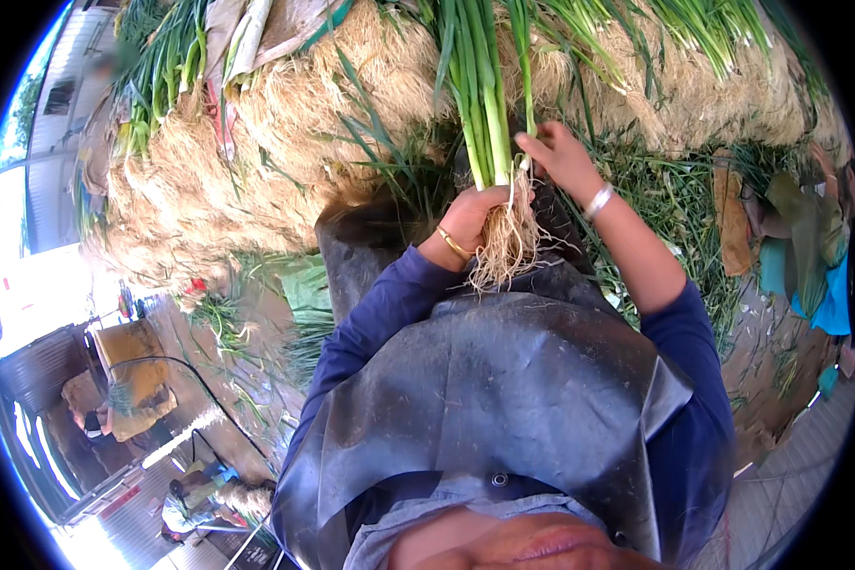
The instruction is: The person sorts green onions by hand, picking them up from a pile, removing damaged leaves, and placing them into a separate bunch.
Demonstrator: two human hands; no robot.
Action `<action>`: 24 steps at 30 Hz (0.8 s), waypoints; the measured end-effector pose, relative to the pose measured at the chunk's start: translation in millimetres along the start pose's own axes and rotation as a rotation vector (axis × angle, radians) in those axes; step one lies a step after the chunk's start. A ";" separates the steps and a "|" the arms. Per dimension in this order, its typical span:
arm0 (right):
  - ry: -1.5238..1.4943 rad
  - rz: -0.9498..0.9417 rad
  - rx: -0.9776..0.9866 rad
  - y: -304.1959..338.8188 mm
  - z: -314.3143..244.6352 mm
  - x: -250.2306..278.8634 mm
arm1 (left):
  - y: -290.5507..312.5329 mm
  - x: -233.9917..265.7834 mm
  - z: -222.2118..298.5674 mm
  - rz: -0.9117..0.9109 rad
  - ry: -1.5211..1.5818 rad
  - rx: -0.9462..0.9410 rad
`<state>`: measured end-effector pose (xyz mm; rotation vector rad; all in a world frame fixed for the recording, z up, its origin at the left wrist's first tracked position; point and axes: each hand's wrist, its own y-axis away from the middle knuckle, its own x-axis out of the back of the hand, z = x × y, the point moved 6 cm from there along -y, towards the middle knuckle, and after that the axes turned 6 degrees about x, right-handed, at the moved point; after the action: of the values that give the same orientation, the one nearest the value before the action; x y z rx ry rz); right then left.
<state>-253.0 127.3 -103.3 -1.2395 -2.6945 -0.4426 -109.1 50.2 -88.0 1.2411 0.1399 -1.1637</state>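
The left hand is clamped around a bunch of green onions just above the pale roots, holding it upright over the dark apron. The right hand pinches one stalk beside the bunch, fingers closed, so the held bunch stays steady; heaped onions lie beyond.

This is an outdoor vegetable-handling yard, a farm or wholesale washing spot for spring onions. A high stacked wall of spring onions fills the upper edge, pale root ends facing out. Trimmed green leaves litter the wet, muddy ground. A hose runs across it, and daylight falls on a building at far left.
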 end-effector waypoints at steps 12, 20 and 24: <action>0.205 -0.251 0.106 89.0 -24.5 7.5 | 7.6 22.7 1.5 0.123 -0.154 -0.182; -0.651 -0.569 0.207 52.1 -30.6 -13.0 | 13.5 6.9 6.6 0.055 -0.089 -0.099; -0.749 -0.615 -0.082 84.0 7.0 31.0 | 14.3 7.0 2.9 -0.406 0.264 0.016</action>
<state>-209.4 203.7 -85.0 -0.6220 -3.7368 -0.1530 -96.6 41.8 -82.0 1.4172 0.6037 -1.3406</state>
